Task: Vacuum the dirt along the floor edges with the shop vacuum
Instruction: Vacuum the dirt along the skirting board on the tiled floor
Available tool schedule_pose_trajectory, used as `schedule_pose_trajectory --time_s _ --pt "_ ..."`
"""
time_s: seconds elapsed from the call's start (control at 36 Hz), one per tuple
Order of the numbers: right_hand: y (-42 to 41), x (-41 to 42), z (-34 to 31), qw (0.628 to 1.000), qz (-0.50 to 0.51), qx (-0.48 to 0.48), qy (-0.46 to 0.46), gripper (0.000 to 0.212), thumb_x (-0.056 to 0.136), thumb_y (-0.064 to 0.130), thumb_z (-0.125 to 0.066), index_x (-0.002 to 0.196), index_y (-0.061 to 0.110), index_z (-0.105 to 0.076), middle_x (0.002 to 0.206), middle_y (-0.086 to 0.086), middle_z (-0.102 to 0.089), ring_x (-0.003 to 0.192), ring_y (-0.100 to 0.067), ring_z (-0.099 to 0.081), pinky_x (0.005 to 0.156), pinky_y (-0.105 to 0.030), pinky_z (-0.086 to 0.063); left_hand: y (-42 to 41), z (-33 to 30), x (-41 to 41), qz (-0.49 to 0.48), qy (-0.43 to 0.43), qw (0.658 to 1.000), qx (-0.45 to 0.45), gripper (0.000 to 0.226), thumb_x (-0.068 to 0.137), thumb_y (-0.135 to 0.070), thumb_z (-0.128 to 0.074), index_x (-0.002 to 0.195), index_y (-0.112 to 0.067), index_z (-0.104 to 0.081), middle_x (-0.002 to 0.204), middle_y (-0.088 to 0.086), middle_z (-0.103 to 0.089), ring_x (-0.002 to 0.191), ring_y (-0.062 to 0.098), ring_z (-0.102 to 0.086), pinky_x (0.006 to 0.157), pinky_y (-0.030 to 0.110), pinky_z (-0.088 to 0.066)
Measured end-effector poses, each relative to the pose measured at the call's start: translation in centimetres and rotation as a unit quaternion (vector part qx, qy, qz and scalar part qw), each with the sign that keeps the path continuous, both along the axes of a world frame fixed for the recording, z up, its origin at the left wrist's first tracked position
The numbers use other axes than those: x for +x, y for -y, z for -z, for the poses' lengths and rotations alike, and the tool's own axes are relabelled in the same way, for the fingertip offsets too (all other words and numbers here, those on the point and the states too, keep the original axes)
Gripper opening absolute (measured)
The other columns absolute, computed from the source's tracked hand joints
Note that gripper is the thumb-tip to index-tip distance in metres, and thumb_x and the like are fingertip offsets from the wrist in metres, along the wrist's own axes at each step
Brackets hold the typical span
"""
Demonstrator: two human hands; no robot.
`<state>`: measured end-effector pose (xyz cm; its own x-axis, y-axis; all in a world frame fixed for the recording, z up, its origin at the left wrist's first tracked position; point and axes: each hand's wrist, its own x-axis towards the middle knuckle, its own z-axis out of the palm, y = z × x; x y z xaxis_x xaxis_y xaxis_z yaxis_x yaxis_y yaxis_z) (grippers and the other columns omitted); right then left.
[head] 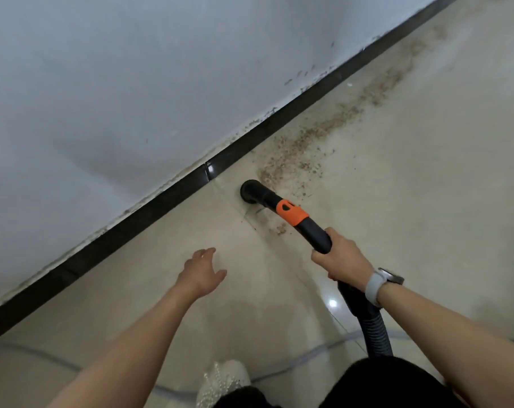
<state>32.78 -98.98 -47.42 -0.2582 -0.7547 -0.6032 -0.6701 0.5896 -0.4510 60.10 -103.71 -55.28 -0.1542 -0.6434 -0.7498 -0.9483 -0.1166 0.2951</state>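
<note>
Pale glossy tiled floor (397,201) meets the black skirting strip (161,201) under the white wall. Brown gritty dirt (306,148) trails right beside that skirting. Black vacuum hose with orange collar (292,213) has its nozzle down near the skirting, at the dirt's edge. Right hand (342,257) grips the hose. Left hand (201,272) hovers loose-fingered, holding nothing.

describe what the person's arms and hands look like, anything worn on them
Both forearms are bare, with no sleeves in view and no gloves. The left hand wears nothing. The right hand has a wristwatch on its wrist, with a pale grey band and a darker case.
</note>
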Motion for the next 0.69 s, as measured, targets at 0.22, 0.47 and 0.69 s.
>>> schedule_pose_trajectory --time_s 0.22,0.47,0.69 --pt "0.7 -1.9 1.0 0.996 -0.088 0.025 0.010 0.017 0.084 0.018 -0.060 0.092 0.019 -0.045 0.082 -0.012 -0.064 0.061 -0.030 -0.068 0.054 -0.033 -0.053 -0.8 4.0 -3.1 -0.045 0.058 0.997 0.005 0.111 0.083 -0.051 -0.066 0.152 -0.018 0.014 0.158 0.006 0.024 0.146 0.031 0.018 0.118 0.054 -0.007" --pt "4.1 -0.8 4.4 0.991 -0.108 -0.041 0.063 0.035 0.086 0.022 -0.061 0.116 0.019 -0.043 0.095 -0.014 -0.065 0.074 -0.033 -0.067 0.073 -0.047 -0.055 -1.8 6.8 -4.0 -0.077 0.078 0.993 -0.043 0.123 0.076 -0.056 -0.070 0.149 -0.019 0.022 0.153 0.005 0.036 0.140 0.031 0.033 0.115 0.055 0.011" --pt "10.1 3.7 5.5 0.981 -0.180 -0.072 0.011 0.051 0.088 0.036 -0.061 0.130 0.015 -0.041 0.102 -0.007 -0.064 0.073 -0.029 -0.062 0.072 -0.042 -0.056 -2.0 6.7 -3.7 -0.072 0.094 0.991 -0.059 0.125 0.072 -0.061 -0.071 0.150 -0.022 0.019 0.155 0.001 0.032 0.143 0.028 0.028 0.116 0.054 0.006"
